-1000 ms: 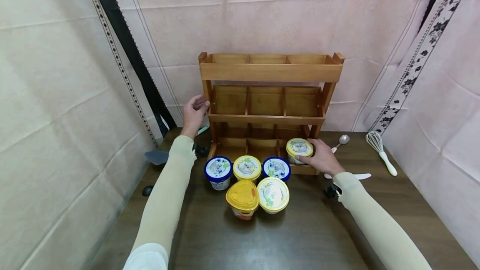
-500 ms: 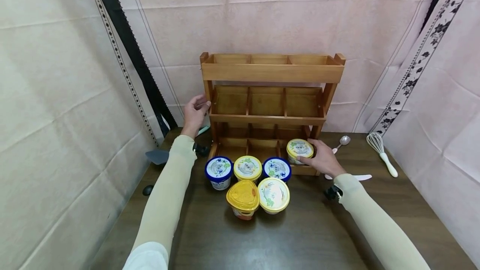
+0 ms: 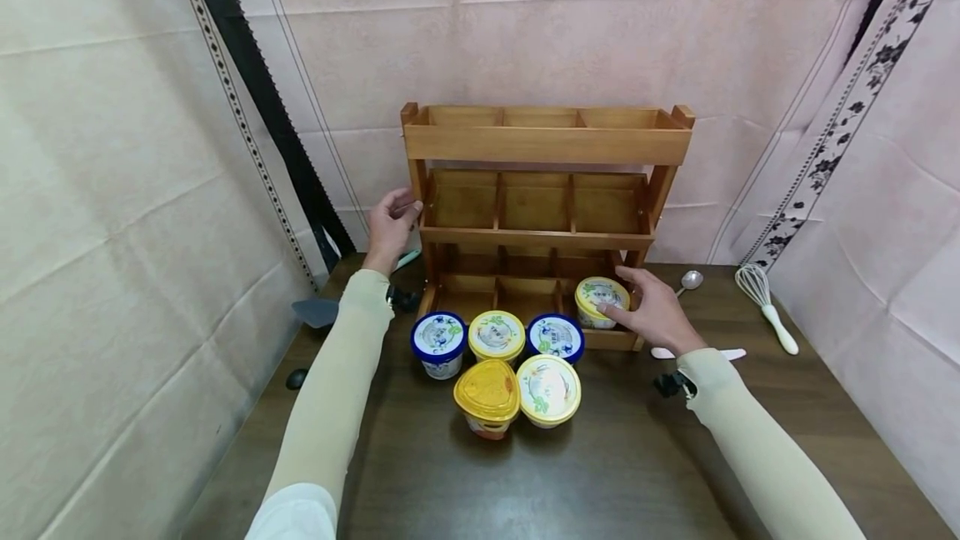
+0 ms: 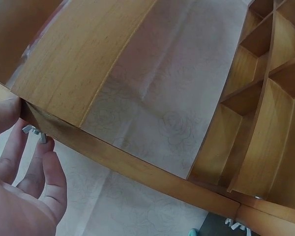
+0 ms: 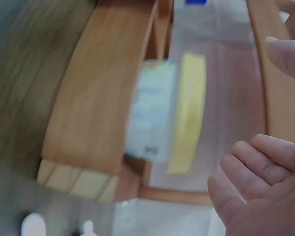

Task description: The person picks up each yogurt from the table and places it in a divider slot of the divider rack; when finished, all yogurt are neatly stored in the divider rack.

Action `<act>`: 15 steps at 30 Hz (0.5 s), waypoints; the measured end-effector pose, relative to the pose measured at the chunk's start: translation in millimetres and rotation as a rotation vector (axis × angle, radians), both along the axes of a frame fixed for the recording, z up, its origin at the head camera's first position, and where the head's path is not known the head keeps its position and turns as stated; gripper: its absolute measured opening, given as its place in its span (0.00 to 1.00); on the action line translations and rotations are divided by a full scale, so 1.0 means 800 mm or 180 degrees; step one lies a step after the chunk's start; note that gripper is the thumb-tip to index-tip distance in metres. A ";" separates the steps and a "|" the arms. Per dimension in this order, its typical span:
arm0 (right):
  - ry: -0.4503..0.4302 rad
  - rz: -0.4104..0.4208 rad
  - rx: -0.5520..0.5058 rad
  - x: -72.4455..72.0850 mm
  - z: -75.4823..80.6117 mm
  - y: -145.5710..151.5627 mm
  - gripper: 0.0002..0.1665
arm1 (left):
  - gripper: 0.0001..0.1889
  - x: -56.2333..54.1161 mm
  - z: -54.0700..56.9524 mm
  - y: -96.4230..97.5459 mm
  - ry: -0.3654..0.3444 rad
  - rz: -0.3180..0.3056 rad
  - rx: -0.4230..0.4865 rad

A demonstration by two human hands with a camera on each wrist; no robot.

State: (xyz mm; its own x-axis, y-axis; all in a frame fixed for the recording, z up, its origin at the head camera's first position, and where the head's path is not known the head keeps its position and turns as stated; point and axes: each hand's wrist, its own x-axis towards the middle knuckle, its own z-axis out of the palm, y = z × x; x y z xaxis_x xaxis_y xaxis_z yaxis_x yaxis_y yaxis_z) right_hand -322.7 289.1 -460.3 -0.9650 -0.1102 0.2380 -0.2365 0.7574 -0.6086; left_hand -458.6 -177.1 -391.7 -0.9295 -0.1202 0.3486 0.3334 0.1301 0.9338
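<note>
A wooden three-tier rack (image 3: 547, 144) with divided compartments stands on the table. My left hand (image 3: 392, 227) is at its left post; in the left wrist view the thumb and curled fingers hold the post (image 4: 113, 157) beside a wing nut (image 4: 35, 132). A white tub with a yellow lid (image 3: 602, 297) stands upright in the right compartment of the bottom tier. Apart from it, my right hand (image 3: 652, 311) is just to its right. The right wrist view, blurred, shows the tub (image 5: 155, 110) behind the front board and my hand (image 5: 265, 182) with fingers extended, holding nothing.
Several lidded tubs stand before the rack, including a blue-lidded tub (image 3: 439, 340) and a yellow heart-like-lidded tub (image 3: 487, 394). At right lie a whisk (image 3: 767, 307), a spoon (image 3: 690, 280) and a white knife (image 3: 731, 353). A grey-blue spatula (image 3: 315, 312) lies at left.
My right hand has let go of the yellow-lidded tub and drawn back a little to the right. The tub stays in the bottom right compartment. My left hand has not moved.
</note>
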 end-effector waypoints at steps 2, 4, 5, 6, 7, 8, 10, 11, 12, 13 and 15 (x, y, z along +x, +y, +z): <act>0.0037 0.0062 -0.0029 0.007 0.004 -0.007 0.53 | 0.23 0.000 -0.001 -0.001 0.0002 -0.0011 -0.0015; 0.0063 0.0150 -0.0098 0.013 0.008 -0.015 0.51 | 0.23 0.000 -0.001 -0.002 0.0015 -0.0019 -0.0023; 0.0071 0.0200 -0.0120 0.016 0.009 -0.019 0.51 | 0.23 0.000 -0.001 -0.002 0.0025 -0.0024 -0.0021; 0.0078 0.0262 -0.0137 0.019 0.010 -0.022 0.51 | 0.23 -0.001 -0.001 -0.002 0.0031 -0.0024 -0.0022; 0.0075 0.0329 -0.0166 0.021 0.011 -0.025 0.50 | 0.23 -0.001 -0.001 -0.003 0.0041 -0.0022 -0.0021; 0.0078 0.0394 -0.0187 0.024 0.011 -0.029 0.50 | 0.23 -0.001 -0.001 -0.003 0.0050 -0.0020 -0.0022; 0.0096 0.0544 -0.0202 0.029 0.010 -0.034 0.49 | 0.23 -0.002 -0.003 -0.003 0.0051 -0.0014 -0.0032; 0.0107 0.0609 -0.0207 0.031 0.008 -0.037 0.49 | 0.23 -0.003 -0.003 -0.003 0.0051 -0.0014 -0.0040; 0.0103 0.0672 -0.0225 0.032 0.007 -0.039 0.48 | 0.23 -0.004 -0.004 -0.004 0.0052 -0.0008 -0.0048; 0.0090 0.0728 -0.0240 0.034 0.005 -0.041 0.48 | 0.23 -0.004 -0.005 -0.004 0.0054 -0.0002 -0.0055; 0.0030 0.0826 -0.0289 0.036 0.001 -0.046 0.47 | 0.23 -0.005 -0.005 -0.003 0.0063 0.0008 -0.0061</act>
State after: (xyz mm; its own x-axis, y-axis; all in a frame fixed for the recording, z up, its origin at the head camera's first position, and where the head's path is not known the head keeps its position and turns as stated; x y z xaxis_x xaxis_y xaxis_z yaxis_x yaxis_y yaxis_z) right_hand -293.9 252.5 -459.3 -0.9050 -0.3312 0.2671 -0.4216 0.6131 -0.6681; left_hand -462.6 -179.9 -396.1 -0.9222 -0.1156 0.3691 0.3513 0.1489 0.9243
